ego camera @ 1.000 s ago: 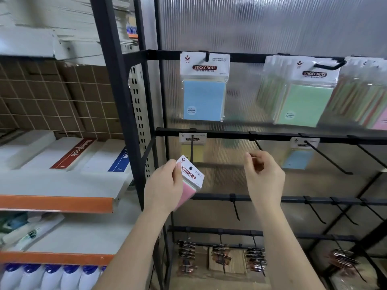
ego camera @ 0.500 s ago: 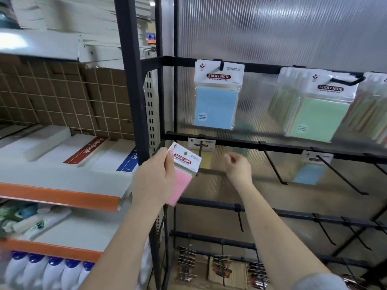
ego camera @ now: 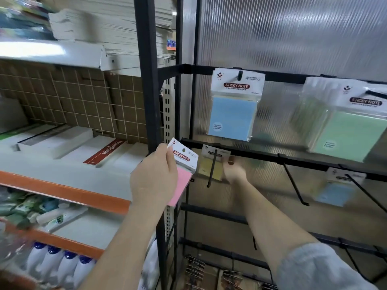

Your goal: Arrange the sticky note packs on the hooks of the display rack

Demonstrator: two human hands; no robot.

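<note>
Left hand [ego camera: 154, 176] gripping pink sticky note pack [ego camera: 181, 170], tilted, just left of display rack's [ego camera: 146, 80] second bar; right hand [ego camera: 234, 171] blurred, raised at yellow pack [ego camera: 210, 167] on leftmost hook [ego camera: 212, 170] of that bar, grip impossible to tell; blue pack [ego camera: 232, 116] and green pack [ego camera: 351, 135] hanging from top bar.

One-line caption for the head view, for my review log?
Left hand holds a pink sticky note pack; blurred right hand reaches beside the hung yellow sticky note pack.
</note>
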